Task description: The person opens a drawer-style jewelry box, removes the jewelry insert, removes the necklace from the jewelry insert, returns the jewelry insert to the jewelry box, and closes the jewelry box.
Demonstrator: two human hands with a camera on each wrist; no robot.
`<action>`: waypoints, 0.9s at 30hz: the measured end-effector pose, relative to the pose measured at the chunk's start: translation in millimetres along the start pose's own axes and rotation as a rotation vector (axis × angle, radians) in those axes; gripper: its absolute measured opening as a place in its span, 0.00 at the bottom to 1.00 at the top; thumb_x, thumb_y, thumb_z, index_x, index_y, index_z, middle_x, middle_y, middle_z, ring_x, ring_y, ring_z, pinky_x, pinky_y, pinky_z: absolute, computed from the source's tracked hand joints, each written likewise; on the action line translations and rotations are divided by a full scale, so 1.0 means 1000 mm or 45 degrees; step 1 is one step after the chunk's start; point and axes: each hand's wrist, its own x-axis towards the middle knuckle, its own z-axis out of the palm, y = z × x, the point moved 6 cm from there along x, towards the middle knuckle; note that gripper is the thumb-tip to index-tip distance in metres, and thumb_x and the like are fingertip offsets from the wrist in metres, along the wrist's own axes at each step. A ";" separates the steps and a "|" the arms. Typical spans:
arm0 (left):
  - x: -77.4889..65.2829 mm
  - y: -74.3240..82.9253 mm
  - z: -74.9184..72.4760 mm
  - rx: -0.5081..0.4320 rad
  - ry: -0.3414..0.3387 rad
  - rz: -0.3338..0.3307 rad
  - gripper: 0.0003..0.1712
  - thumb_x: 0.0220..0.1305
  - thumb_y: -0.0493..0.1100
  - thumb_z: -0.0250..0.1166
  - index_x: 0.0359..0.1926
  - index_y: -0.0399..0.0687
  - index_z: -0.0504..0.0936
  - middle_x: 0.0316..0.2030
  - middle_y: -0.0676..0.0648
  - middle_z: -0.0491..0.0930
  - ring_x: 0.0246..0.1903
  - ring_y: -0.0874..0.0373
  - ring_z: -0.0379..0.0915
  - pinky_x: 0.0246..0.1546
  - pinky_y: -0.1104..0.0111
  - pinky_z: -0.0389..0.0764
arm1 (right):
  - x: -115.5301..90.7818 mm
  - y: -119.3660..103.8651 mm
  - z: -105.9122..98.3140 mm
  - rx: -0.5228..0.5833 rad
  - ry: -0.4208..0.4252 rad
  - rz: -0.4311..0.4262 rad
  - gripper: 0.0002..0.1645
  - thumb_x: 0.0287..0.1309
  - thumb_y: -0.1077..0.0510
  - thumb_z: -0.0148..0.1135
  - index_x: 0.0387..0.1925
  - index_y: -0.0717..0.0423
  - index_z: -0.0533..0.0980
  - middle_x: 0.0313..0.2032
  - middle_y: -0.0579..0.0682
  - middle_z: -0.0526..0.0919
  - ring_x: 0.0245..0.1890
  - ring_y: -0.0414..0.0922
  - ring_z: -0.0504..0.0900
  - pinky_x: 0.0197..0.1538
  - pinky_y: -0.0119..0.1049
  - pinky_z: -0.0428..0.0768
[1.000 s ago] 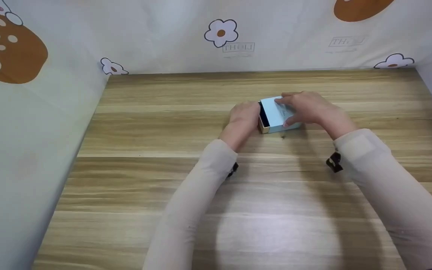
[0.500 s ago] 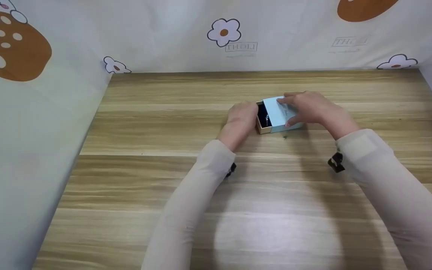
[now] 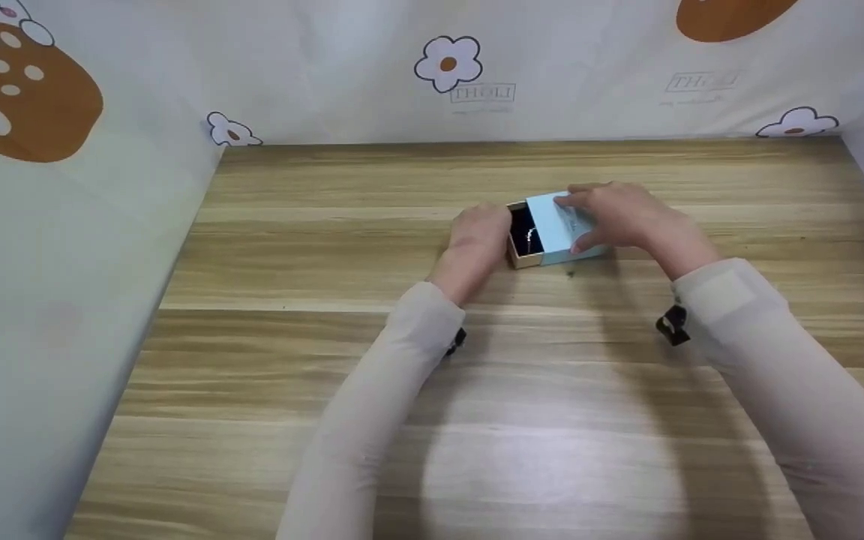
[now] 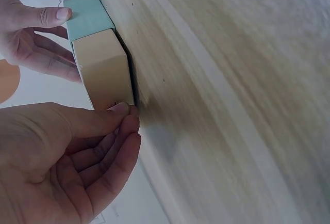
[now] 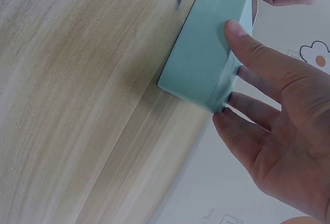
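A drawer-style jewelry box lies on the table, a light blue sleeve [image 3: 549, 225] over a tan tray [image 3: 527, 262]. The tray sticks out on the left, showing a dark lining and a thin, shiny silvery piece of jewelry [image 3: 529, 238]. At the tray's outer end, thumb and forefinger of my left hand [image 4: 67, 152] pinch together; what lies between them is mostly hidden. My right hand [image 5: 294, 126] grips the sleeve across its width, thumb on the near side and fingers over the top and far side.
The wood-grain table [image 3: 312, 360] runs back to a pale printed cloth [image 3: 312, 75] hanging behind it. More of this cloth closes off the left side. A small dark mark [image 3: 570, 274] shows just in front of the box.
My left hand has moved left and drawn the tray further out of the sleeve, baring the dark lining and silvery jewelry. The right hand keeps its hold on the sleeve.
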 end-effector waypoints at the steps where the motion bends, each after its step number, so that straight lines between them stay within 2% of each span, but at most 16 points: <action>1: 0.000 0.000 0.000 0.006 -0.001 -0.004 0.14 0.69 0.32 0.56 0.50 0.45 0.85 0.49 0.44 0.85 0.50 0.51 0.83 0.50 0.60 0.85 | 0.000 0.000 0.000 -0.001 -0.005 0.003 0.46 0.52 0.52 0.76 0.70 0.55 0.67 0.72 0.66 0.63 0.68 0.68 0.67 0.68 0.63 0.68; 6: -0.002 -0.001 0.000 0.011 -0.007 -0.020 0.14 0.70 0.32 0.56 0.50 0.46 0.84 0.50 0.43 0.85 0.50 0.51 0.82 0.49 0.59 0.86 | 0.001 0.000 0.000 -0.006 -0.021 0.013 0.46 0.53 0.52 0.75 0.71 0.55 0.66 0.72 0.66 0.62 0.68 0.68 0.66 0.69 0.63 0.67; 14: -0.004 -0.002 0.000 0.002 -0.006 0.008 0.15 0.68 0.31 0.57 0.51 0.44 0.84 0.50 0.42 0.84 0.51 0.50 0.81 0.53 0.60 0.83 | 0.001 0.000 0.000 -0.001 -0.024 0.020 0.46 0.53 0.51 0.75 0.71 0.55 0.67 0.72 0.66 0.62 0.68 0.69 0.66 0.69 0.63 0.67; 27: -0.005 -0.007 0.000 0.003 -0.007 0.002 0.15 0.69 0.30 0.56 0.51 0.43 0.84 0.50 0.41 0.85 0.50 0.48 0.82 0.51 0.59 0.85 | 0.001 0.001 0.001 0.009 -0.054 0.032 0.47 0.54 0.51 0.75 0.72 0.54 0.65 0.73 0.65 0.60 0.69 0.68 0.65 0.70 0.63 0.66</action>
